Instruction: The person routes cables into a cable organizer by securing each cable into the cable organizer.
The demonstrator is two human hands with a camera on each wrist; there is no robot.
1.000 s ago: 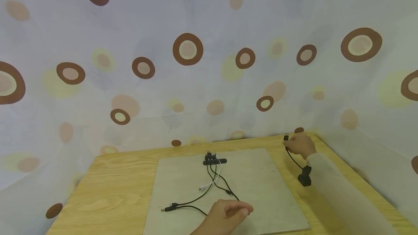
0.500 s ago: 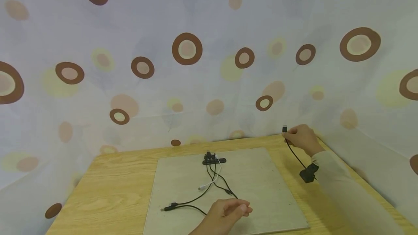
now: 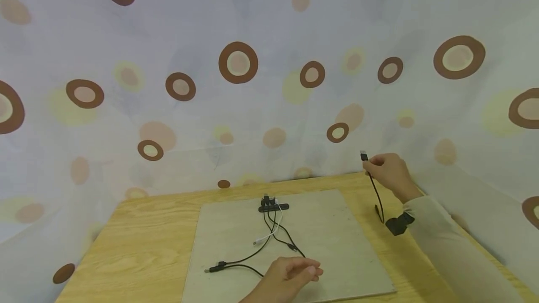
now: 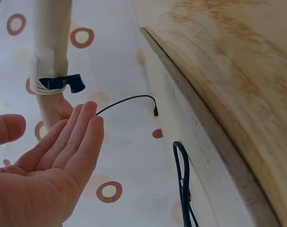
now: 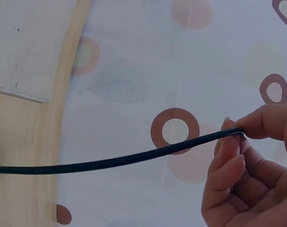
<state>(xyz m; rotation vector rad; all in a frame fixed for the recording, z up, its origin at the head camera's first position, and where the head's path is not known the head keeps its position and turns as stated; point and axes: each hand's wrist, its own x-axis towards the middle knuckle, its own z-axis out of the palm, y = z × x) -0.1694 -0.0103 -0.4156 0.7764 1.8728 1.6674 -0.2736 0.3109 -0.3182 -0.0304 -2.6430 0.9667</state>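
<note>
My right hand (image 3: 389, 172) pinches a black USB cable (image 3: 376, 193) between thumb and fingers just below its plug (image 3: 364, 156), which points up. The rest of this cable hangs down beside the wrist strap, its lower end near the tabletop at the right. In the right wrist view the cable (image 5: 110, 163) runs left from the fingertips. Over the front of the pale board (image 3: 332, 242) is my left hand (image 3: 284, 277), holding nothing; its fingers (image 4: 82, 146) are extended in the left wrist view. It partly covers the black cables (image 3: 242, 260) lying there.
At the board's back sits a black cable clip strip (image 3: 273, 208) with several cables in it, among them a short white one (image 3: 267, 236). The board lies on a wood-grain table (image 3: 139, 237). A dotted curtain (image 3: 269, 106) hangs behind and on both sides.
My right hand has risen, lifting the cable's plug higher and slightly left. The cable's lower part now hangs in a bend left of the wrist strap. The left hand stays nearly still.
</note>
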